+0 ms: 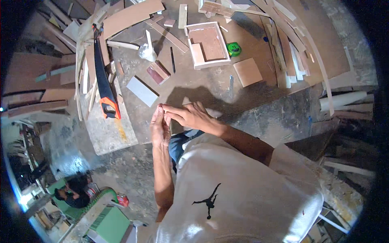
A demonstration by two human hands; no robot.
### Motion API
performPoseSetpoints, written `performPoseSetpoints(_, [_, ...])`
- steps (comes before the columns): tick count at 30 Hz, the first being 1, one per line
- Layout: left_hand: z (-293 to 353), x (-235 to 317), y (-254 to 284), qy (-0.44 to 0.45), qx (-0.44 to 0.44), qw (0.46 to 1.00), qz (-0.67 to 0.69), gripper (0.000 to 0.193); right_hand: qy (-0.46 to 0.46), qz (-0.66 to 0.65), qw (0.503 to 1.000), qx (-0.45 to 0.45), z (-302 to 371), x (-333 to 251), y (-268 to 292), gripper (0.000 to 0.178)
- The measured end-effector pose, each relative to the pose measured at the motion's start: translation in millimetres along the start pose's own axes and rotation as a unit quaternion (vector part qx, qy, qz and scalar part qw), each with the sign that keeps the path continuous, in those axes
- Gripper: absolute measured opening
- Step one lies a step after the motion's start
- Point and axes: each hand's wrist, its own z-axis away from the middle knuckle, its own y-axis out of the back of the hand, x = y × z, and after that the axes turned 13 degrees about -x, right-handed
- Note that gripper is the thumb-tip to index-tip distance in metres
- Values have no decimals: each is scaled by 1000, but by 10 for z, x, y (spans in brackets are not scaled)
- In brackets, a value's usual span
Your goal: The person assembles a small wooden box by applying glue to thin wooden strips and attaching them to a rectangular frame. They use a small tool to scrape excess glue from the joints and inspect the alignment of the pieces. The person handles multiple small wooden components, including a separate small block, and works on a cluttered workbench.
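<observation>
My left hand [161, 126] and my right hand [194, 116] meet at the near edge of the worktable [162, 117], fingertips pinched together. Whatever lies between them is too small or hidden to make out. Just beyond the left fingertips is a pale grey rectangular piece [142, 91]. A small block with a dark red face [158, 73] sits behind it, beside a black pen [173, 60]. Farther off stands a shallow wooden box [212, 63] with pale walls and a small piece in one corner. A green tape measure [234, 49] touches its right side.
An orange-handled handsaw [99, 69] lies at the left. Near it is a whitish container with an upright stick [148, 50]. A square wooden panel [248, 72] and a thin metal strip [231, 84] lie right of centre. Wood strips [289, 60] crowd the right side.
</observation>
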Motion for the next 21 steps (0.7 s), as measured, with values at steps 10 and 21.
performPoseSetpoints(10, [-65,27,-25,30,48,989,-139,23,6,168,981,101,-15,448,-91,41])
performPoseSetpoints(21, [-86,-6,294,23,74,995,-67,37,-142,171,968,120,-495,1455,629,65])
